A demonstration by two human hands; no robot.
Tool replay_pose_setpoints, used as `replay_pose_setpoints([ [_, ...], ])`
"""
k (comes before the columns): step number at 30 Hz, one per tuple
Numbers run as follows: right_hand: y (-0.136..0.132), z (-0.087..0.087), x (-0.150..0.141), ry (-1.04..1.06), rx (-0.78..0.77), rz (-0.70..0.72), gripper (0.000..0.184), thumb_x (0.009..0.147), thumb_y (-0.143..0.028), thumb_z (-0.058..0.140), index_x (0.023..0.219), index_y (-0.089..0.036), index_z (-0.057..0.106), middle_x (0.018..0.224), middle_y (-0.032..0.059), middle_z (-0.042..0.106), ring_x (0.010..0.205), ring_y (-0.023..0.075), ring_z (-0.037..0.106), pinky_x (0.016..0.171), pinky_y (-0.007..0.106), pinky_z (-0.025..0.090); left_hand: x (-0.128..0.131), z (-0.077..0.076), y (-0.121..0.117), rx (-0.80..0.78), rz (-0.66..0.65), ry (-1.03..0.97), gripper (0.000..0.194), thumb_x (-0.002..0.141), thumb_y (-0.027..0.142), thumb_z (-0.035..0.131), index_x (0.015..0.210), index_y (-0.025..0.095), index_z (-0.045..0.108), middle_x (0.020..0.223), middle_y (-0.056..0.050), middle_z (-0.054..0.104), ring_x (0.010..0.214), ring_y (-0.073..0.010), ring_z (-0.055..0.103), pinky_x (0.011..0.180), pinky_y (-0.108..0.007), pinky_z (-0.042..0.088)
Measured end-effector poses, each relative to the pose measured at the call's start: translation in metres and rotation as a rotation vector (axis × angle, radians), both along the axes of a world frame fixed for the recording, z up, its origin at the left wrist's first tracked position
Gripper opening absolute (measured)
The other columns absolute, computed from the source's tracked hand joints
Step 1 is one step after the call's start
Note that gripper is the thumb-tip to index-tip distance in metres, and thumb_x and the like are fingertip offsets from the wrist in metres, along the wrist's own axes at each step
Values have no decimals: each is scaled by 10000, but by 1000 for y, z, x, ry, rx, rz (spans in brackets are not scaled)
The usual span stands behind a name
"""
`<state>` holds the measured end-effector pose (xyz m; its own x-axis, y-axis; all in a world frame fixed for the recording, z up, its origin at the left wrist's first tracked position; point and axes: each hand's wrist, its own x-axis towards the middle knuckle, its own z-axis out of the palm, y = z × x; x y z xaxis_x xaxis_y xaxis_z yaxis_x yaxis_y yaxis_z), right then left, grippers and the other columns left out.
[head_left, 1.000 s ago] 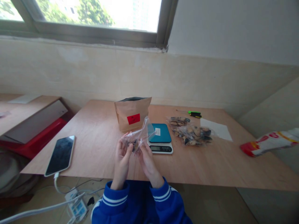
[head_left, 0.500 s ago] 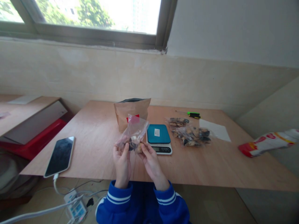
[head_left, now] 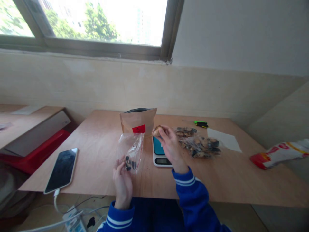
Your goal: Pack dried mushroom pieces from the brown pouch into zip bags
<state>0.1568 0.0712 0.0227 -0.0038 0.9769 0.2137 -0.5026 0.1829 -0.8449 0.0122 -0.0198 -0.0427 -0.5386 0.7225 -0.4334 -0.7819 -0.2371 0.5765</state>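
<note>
My left hand [head_left: 122,180] pinches the lower left edge of a clear plastic bag [head_left: 135,145]. A few dark and tan dried mushroom pieces [head_left: 130,163] lie at the bottom of that bag. Between the fingertips of my right hand [head_left: 170,145] is a light brown dried mushroom [head_left: 158,130], held above the digital scale [head_left: 158,147]. The hand covers part of the scale's teal plate and its buttons. Behind the plastic bag stands an open brown paper pouch [head_left: 127,121] with a red label.
Clear bags of dried mushrooms [head_left: 202,146] lie right of the scale. Farther back are green-and-black screwdrivers [head_left: 201,123] and white paper [head_left: 224,139]. A white-and-red bottle [head_left: 277,153] lies at the right; a phone [head_left: 62,169] with its cable is at the left edge.
My hands have moved apart. The right one took a mushroom piece up and right, over the scale; the left lowered the plastic bag slightly to the left. The view has tilted up a little.
</note>
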Motion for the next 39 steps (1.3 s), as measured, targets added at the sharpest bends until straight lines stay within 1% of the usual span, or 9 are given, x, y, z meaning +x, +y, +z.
replay_pose_setpoints([
  [4,70,58,-10,-454,440,-76,279,777,-397,717,981,-219,651,943,13,676,906,145,613,843,270,486,-8,1,-5,-24,20,20,223,712,67,589,888,203,578,951,15,670,840,-101,622,746,-225,480],
  [7,103,77,-25,-721,608,-19,216,839,-343,632,988,-189,652,955,31,679,909,153,610,852,282,470,-11,2,-7,-18,17,16,214,711,81,597,887,204,587,956,17,669,840,-99,615,742,-221,480],
  [11,113,75,-34,-959,756,30,155,830,-238,586,938,-153,658,961,43,666,898,166,602,841,300,456,-14,3,-8,2,7,21,229,693,81,618,884,206,597,961,22,665,838,-95,609,723,-214,483],
  [15,101,69,-27,-1043,850,72,142,842,-187,551,922,-138,658,923,52,656,845,166,590,812,302,454,-16,4,-9,-4,11,7,230,699,67,611,880,208,599,962,22,664,832,-92,610,701,-202,487],
  [21,72,62,-13,-1209,1158,41,236,922,-157,416,951,-158,650,932,97,639,951,219,522,895,365,445,-14,7,-12,-16,11,-17,210,704,77,607,869,206,617,924,33,652,793,-89,604,681,-203,486],
  [25,68,52,-5,-1357,1286,44,271,914,-160,387,1005,-183,641,990,106,627,1015,241,505,912,387,446,-15,10,-13,-15,5,-12,195,694,82,605,850,198,625,881,37,647,764,-92,600,650,-207,477],
  [28,70,47,-2,-1446,1364,18,276,902,-163,386,998,-195,643,997,101,638,982,244,509,901,397,437,-16,12,-13,-18,10,-15,208,686,82,608,853,205,624,878,41,648,756,-92,597,632,-209,470],
  [34,64,52,-6,-1531,1436,-55,277,894,-148,377,951,-152,649,867,97,663,801,213,516,721,334,413,-19,12,-13,-25,7,9,220,658,94,623,842,212,610,902,49,640,747,-97,586,630,-232,469],
  [39,52,60,-12,-1602,1310,-46,238,876,-149,412,925,-149,645,788,70,661,726,183,527,622,296,336,-21,11,-15,-20,19,30,229,640,95,627,840,205,605,918,49,634,768,-83,584,643,-210,467],
])
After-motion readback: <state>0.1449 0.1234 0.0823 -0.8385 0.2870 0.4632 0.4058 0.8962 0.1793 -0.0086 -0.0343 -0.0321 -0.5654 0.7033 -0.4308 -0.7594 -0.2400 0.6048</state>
